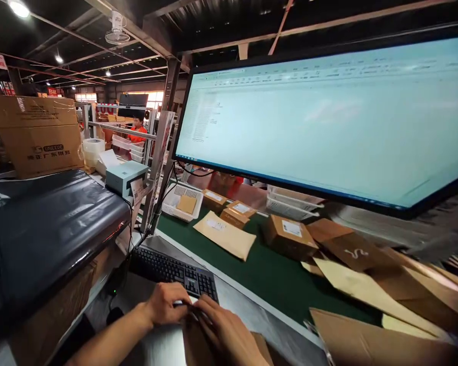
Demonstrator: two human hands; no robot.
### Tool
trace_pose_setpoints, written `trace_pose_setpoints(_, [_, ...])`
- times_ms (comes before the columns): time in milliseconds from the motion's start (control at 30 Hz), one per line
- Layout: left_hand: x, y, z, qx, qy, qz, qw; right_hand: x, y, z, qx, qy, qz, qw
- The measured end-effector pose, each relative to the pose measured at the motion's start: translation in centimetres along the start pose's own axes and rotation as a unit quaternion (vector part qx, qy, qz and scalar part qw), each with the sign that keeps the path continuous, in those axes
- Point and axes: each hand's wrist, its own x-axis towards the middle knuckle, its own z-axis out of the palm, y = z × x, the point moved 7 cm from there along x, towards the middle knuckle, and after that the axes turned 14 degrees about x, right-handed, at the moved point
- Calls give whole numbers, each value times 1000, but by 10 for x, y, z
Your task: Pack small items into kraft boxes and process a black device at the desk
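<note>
Over the metal bench (162, 347), on the near side of the black keyboard (179, 270), my left hand (168, 303) and right hand (229, 325) nearly meet, fingers bent in narrowly on the far edge of a brown cardboard item (195, 341), partly hidden beneath them.

View from my head, facing forward and down, my hands (168, 303) close below, the monitor (309, 127) near, upper right

A black keyboard (168, 267) lies on the metal bench (246, 309).
</note>
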Motion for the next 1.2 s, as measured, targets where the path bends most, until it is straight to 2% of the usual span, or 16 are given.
trace_pose_setpoints(100, [-3, 2, -21, -7, 9, -44, 999, -11, 0, -4, 32, -16, 27, 999])
trace_pose_setpoints(167, [1, 4, -39, -12, 25, -78, 997, -21, 1, -12, 60, 3, 35, 998])
trace_pose_setpoints(233, [8, 10, -52, -23, 21, -84, 996, -30, 0, -16, 90, 17, 38, 995])
trace_pose_setpoints(367, [19, 23, -56, -64, -20, -88, 994, -39, -9, -19, 118, 48, 44, 991])
trace_pose_setpoints(467, [20, 22, -42, -115, -63, -135, 982, -45, -15, -17, 115, 42, 35, 992])
trace_pose_setpoints(600, [16, 25, -7, -185, -198, -152, 951, -57, -18, -13, 85, 21, 42, 995])
trace_pose_setpoints(767, [12, 29, 15, -176, -227, -149, 946, -68, -10, -3, 30, 21, 102, 994])
trace_pose_setpoints(833, [1, 20, 28, -161, -243, -179, 940, -71, -3, 6, 38, 20, 119, 992])
trace_pose_setpoints(933, [-23, -16, 50, -118, -255, -272, 920, -86, 20, 17, 78, 55, 174, 980])
trace_pose_setpoints(1000, [-36, -47, 65, -80, -243, -333, 908, -108, 47, 21, 108, 102, 261, 954])
trace_pose_setpoints(1100, [-45, -88, 83, -20, -231, -399, 887, -151, 91, 17, 131, 219, 394, 883])
trace_pose_setpoints(1200, [-41, -99, 94, 19, -226, -400, 888, -181, 124, 4, 145, 355, 433, 816])
